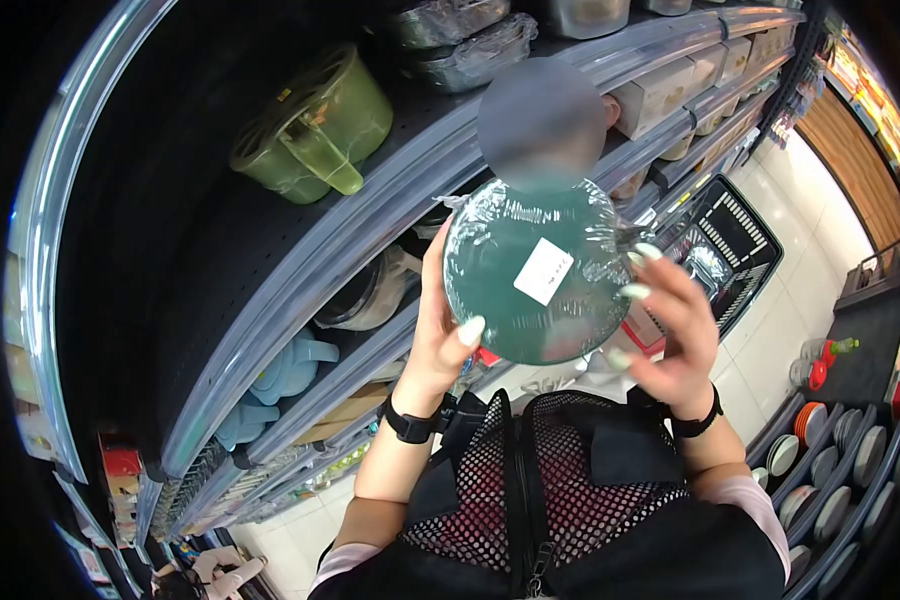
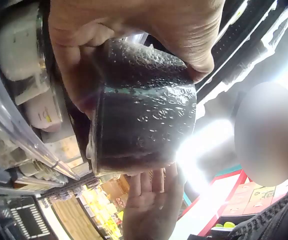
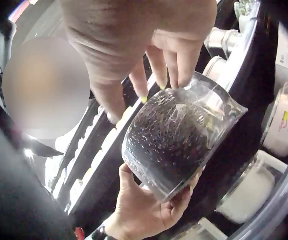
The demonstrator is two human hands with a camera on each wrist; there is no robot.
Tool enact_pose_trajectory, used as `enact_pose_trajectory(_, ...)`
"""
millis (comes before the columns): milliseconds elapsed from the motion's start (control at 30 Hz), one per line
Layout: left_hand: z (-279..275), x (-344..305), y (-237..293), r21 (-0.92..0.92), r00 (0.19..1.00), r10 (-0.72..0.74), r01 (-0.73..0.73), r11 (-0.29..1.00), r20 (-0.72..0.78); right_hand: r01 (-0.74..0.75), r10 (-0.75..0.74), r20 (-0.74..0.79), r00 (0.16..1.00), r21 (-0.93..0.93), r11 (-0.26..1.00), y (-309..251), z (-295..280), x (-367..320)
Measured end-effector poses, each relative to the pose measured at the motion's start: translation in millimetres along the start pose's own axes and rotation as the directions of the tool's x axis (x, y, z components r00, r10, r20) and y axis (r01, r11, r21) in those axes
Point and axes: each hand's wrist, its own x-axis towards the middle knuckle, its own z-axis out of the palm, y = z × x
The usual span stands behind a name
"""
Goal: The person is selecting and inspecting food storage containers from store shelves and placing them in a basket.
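Observation:
A round dark-green container in crinkled clear plastic wrap faces the head camera with its flat side, which bears a white label. My left hand grips it at its left edge, thumb on the flat face. In the left wrist view the container shows its dark, textured curved side. My right hand is at the container's right edge, fingers spread and loosely bent. From the right wrist, those fingers appear right at the wrap on the container, with the left hand supporting its other side.
Shelves with clear plastic edges run along the left. They carry a green lidded jug, wrapped metal pans and light-blue items. A black shopping basket stands to the right; racked plates are at lower right.

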Motion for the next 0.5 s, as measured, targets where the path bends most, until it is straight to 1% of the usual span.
enact_pose_trajectory(33, -0.2, 1.2, 1.3, 0.051, 0.998, 0.049, -0.050, 0.997, 0.030, -0.078, 0.083, -0.085, 0.993, 0.055, 0.995, -0.1, -1.3, -2.9)
enact_pose_trajectory(67, 3.7, -0.1, 4.2, 0.122, 0.998, 0.068, -0.069, 0.990, 0.011, -0.106, 0.108, -0.162, 0.981, 0.022, 0.994, 1.2, -4.1, -2.5)
enact_pose_trajectory(100, 11.9, -0.6, 9.6, 0.115, 0.992, 0.127, -0.128, 0.985, 0.016, -0.157, 0.180, -0.261, 0.948, 0.107, 0.982, 7.5, 0.4, -7.1)
enact_pose_trajectory(167, 14.1, 0.4, 8.3, 0.238, 0.965, 0.260, -0.260, 0.936, 0.033, -0.226, 0.400, -0.394, 0.828, 0.417, 0.880, 13.0, 8.1, -7.2)
enact_pose_trajectory(200, 10.3, -2.7, 5.2, 0.235, 0.965, 0.260, -0.262, 0.936, 0.039, -0.313, 0.481, -0.306, 0.821, 0.464, 0.829, 13.3, 6.6, -5.5)
enact_pose_trajectory(233, 2.8, -9.4, -0.3, 0.257, 0.981, 0.195, -0.192, 0.947, 0.014, -0.312, 0.481, -0.312, 0.819, 0.461, 0.831, 14.8, 6.9, -5.6)
enact_pose_trajectory(267, -1.5, -14.4, -4.3, 0.278, 0.992, 0.129, -0.121, 0.953, -0.012, -0.433, 0.564, -0.096, 0.820, 0.539, 0.722, 17.2, 8.4, -6.9)
enact_pose_trajectory(300, -1.0, -16.7, -6.3, 0.278, 0.992, 0.128, -0.121, 0.953, -0.005, -0.556, 0.608, 0.127, 0.784, 0.580, 0.596, 17.9, 9.4, -8.0)
enact_pose_trajectory(333, 1.0, -18.1, -8.3, 0.312, 0.984, 0.177, -0.174, 0.934, 0.020, -0.591, 0.576, 0.232, 0.784, 0.564, 0.576, 10.8, 13.7, -8.2)
enact_pose_trajectory(367, 4.2, -16.8, -10.4, 0.340, 0.973, 0.225, -0.228, 0.912, 0.051, -0.486, 0.475, 0.228, 0.850, 0.686, 0.541, 22.8, 31.4, -24.5)
enact_pose_trajectory(400, 17.1, -6.6, 0.4, 0.292, 0.950, 0.276, -0.309, 0.905, 0.148, -0.487, 0.418, 0.298, 0.858, 0.730, 0.480, 19.2, 34.8, -26.6)
enact_pose_trajectory(433, 25.8, -4.2, -0.7, 0.306, 0.936, 0.292, -0.342, 0.889, 0.198, -0.492, 0.359, 0.358, 0.862, 0.763, 0.420, 15.7, 35.1, -27.8)
enact_pose_trajectory(500, 32.2, -4.6, -11.7, 0.281, 0.916, 0.282, -0.361, 0.889, 0.285, -0.634, 0.540, 0.407, 0.737, 0.693, 0.343, 20.1, 27.7, -29.8)
